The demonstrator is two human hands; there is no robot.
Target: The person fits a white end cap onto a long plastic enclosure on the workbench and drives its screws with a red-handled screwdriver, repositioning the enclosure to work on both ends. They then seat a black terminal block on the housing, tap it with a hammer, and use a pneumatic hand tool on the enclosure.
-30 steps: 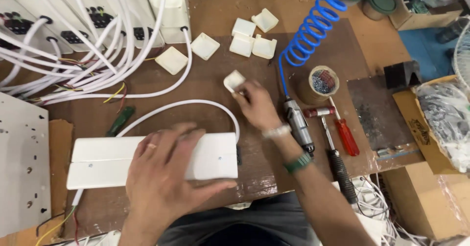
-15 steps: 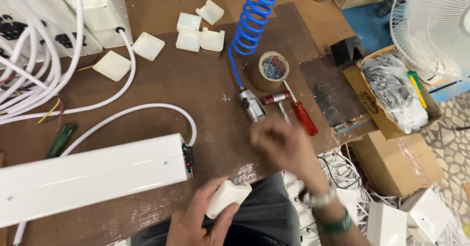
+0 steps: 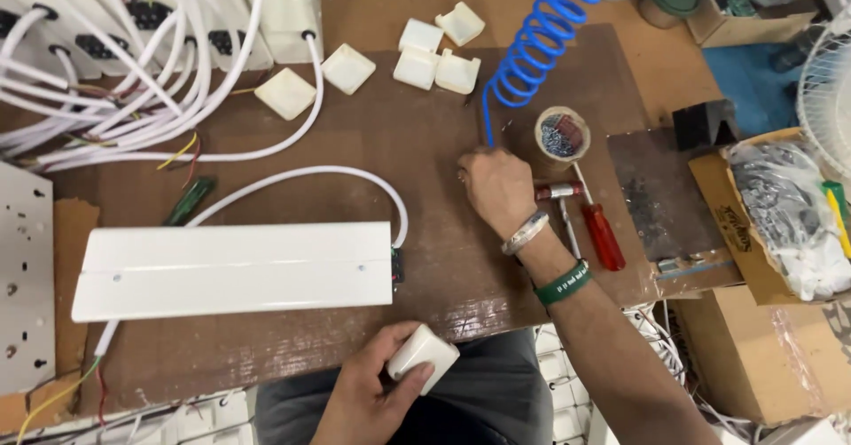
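L hand (image 3: 377,390) fingers held white cap (image 3: 423,357) at counter (image 3: 425,232) edge; R hand (image 3: 496,188) fingers closed on driver (image 3: 558,191) w/ blue hose (image 3: 523,50).

Carton, far right (image 3: 753,232): brown cardboard, lying open, holding a clear plastic bag (image 3: 780,223) of grey and white parts.
Box, lower right (image 3: 753,356): plain brown cardboard, sitting below the bench.

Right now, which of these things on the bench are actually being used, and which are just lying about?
In use:
left hand holding a white end cap
right hand on the tool at the blue coiled hose
long white housing

Lying about:
red screwdriver
tape roll of screws
spare white caps
green screwdriver
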